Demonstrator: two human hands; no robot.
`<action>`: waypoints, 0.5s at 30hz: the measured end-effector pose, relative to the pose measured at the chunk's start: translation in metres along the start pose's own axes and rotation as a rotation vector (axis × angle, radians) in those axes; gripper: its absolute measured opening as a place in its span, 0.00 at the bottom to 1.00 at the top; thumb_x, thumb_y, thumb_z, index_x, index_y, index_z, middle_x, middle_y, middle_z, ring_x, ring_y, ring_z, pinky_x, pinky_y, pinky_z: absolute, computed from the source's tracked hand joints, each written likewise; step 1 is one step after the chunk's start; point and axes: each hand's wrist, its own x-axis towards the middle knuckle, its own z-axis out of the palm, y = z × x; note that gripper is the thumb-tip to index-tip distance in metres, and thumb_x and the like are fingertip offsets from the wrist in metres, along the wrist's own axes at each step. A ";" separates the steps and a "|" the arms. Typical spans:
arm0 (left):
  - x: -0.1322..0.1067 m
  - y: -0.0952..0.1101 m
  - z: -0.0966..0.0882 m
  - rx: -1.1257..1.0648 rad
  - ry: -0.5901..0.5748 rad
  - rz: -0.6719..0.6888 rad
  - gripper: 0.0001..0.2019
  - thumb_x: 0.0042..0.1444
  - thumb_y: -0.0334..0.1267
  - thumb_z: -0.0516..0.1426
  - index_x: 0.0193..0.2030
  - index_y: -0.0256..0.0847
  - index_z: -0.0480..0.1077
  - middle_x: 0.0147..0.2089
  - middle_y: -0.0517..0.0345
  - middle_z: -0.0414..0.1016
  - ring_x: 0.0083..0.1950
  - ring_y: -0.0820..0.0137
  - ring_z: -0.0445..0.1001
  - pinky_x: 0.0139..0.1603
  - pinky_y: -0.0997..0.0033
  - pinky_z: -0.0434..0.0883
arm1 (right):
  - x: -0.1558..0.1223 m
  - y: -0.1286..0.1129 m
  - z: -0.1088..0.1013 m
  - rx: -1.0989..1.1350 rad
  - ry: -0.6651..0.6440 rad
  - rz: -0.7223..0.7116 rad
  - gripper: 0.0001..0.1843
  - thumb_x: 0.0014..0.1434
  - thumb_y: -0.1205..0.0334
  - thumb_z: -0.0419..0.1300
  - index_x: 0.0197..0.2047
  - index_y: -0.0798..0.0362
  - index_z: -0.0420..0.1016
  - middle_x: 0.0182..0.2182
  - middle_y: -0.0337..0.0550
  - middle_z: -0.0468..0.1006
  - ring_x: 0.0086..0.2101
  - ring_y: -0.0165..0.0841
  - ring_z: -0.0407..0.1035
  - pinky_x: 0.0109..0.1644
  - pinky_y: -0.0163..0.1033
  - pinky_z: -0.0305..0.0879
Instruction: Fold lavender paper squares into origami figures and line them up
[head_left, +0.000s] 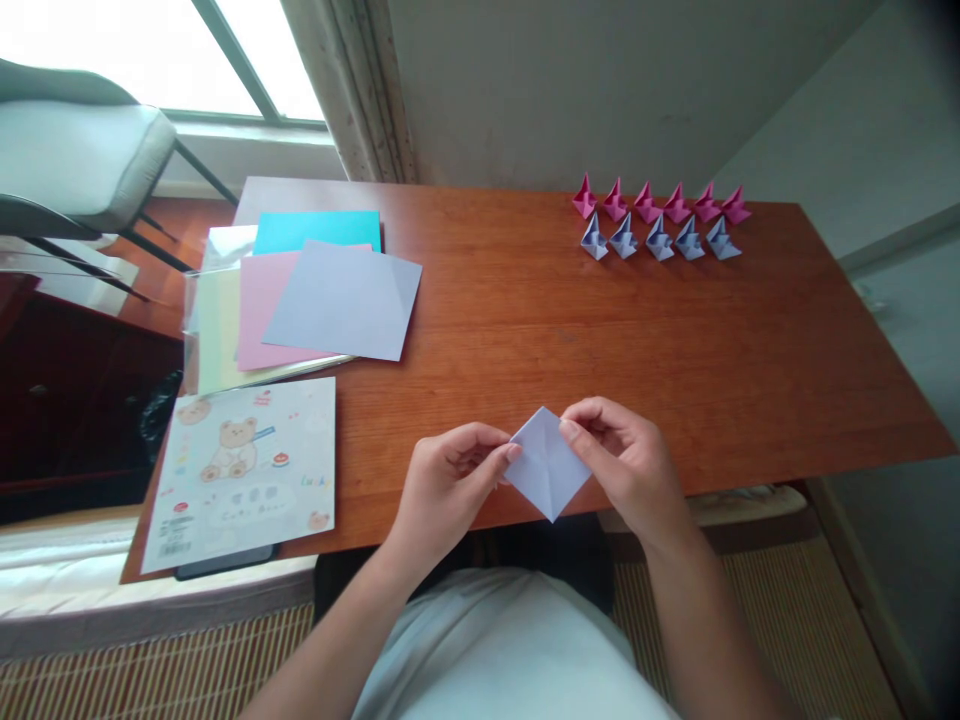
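Note:
Between my two hands is a small folded paper square [550, 470], pale lavender and creased down the middle, turned so one corner points toward me. It is held up over the table's front edge. My left hand [457, 478] pinches its left corner between thumb and fingers. On the other side, my right hand [622, 455] pinches the upper right edge, with the thumb on top of the paper. The fingertips behind the paper are hidden.
Pink folded paper figures [646, 203] stand in a row at the back right, with pale blue ones [659, 240] in front. Coloured paper sheets [349, 300] lie at left on the wooden table [487, 300]. Nearer me is a bear-printed sheet [247, 470], partly over a dark flat object [225, 563].

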 end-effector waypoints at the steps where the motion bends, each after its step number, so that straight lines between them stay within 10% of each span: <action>1: 0.000 0.000 0.000 0.018 -0.004 0.004 0.10 0.57 0.43 0.65 0.33 0.37 0.79 0.29 0.55 0.80 0.29 0.70 0.76 0.29 0.76 0.72 | 0.001 0.001 -0.002 -0.010 -0.016 -0.002 0.08 0.64 0.55 0.63 0.35 0.50 0.76 0.31 0.39 0.77 0.32 0.33 0.71 0.35 0.36 0.68; 15: 0.001 0.007 0.000 -0.160 0.009 -0.103 0.11 0.55 0.44 0.67 0.34 0.37 0.77 0.29 0.58 0.78 0.27 0.74 0.73 0.28 0.78 0.72 | 0.016 0.004 0.011 -0.031 0.055 -0.071 0.10 0.61 0.52 0.65 0.34 0.50 0.81 0.30 0.40 0.81 0.29 0.33 0.74 0.31 0.36 0.69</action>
